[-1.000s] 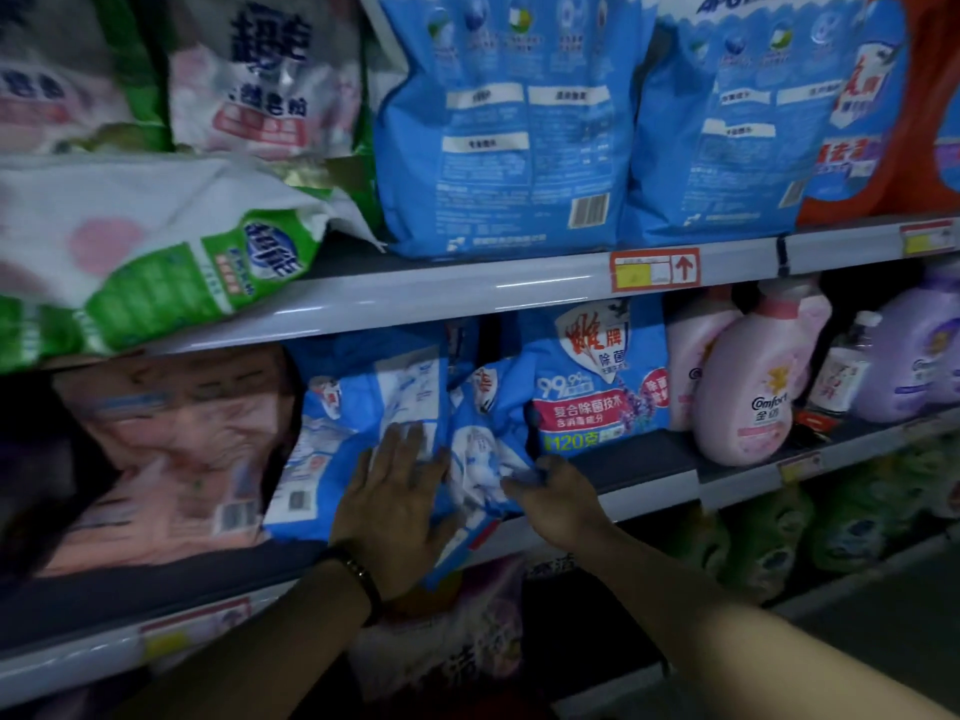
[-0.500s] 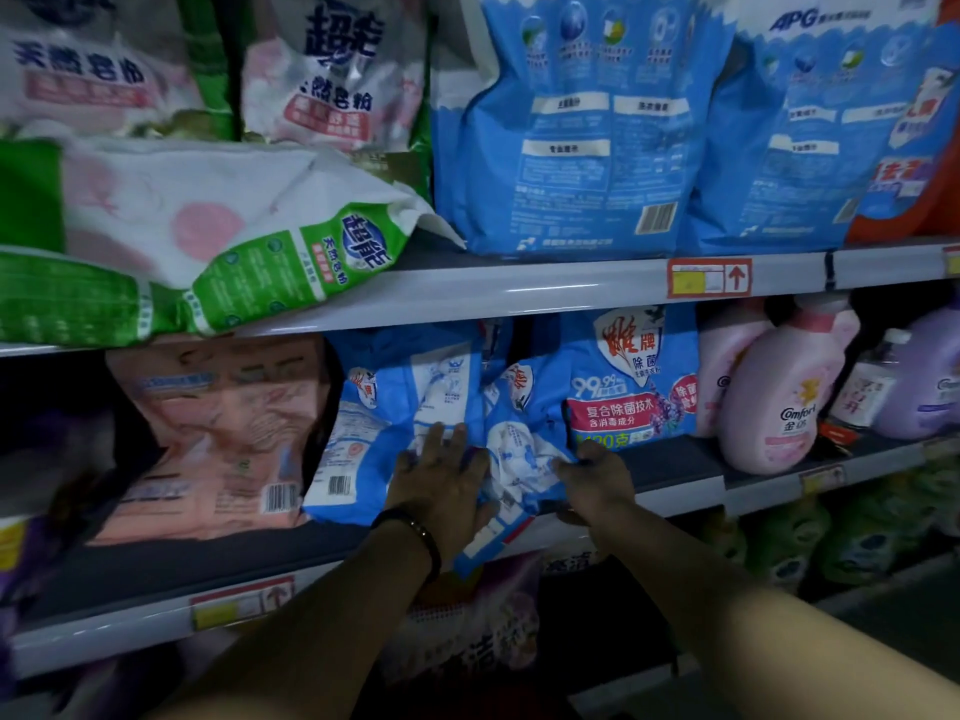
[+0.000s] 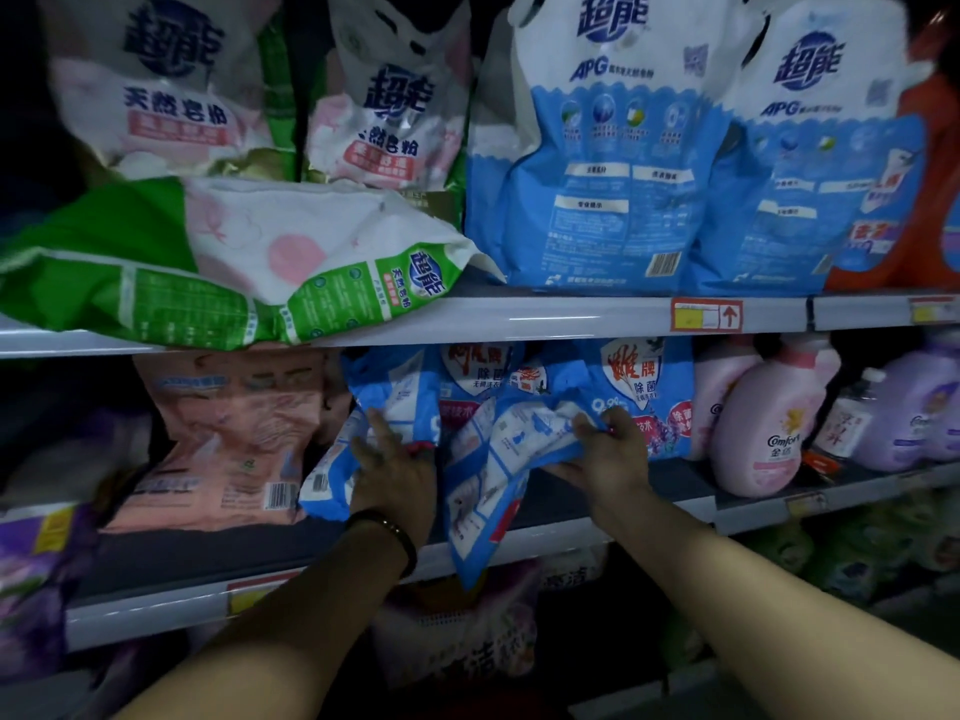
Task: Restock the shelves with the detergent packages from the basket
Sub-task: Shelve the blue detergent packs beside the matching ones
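On middle shelf [image 3: 519, 517] | both hands grip blue detergent bag [image 3: 498, 459]

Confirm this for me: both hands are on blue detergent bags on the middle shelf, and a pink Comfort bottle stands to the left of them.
Wrong on one point. In the head view the pink Comfort bottle stands to the right of the blue detergent bags, not the left. The rest holds: left hand and right hand are both on them, on the middle shelf.

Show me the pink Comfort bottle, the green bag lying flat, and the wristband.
pink Comfort bottle [image 3: 762, 433]: head view, front label.
green bag [image 3: 156, 293]: head view, green side panel.
wristband [image 3: 387, 532]: head view, band on left wrist.
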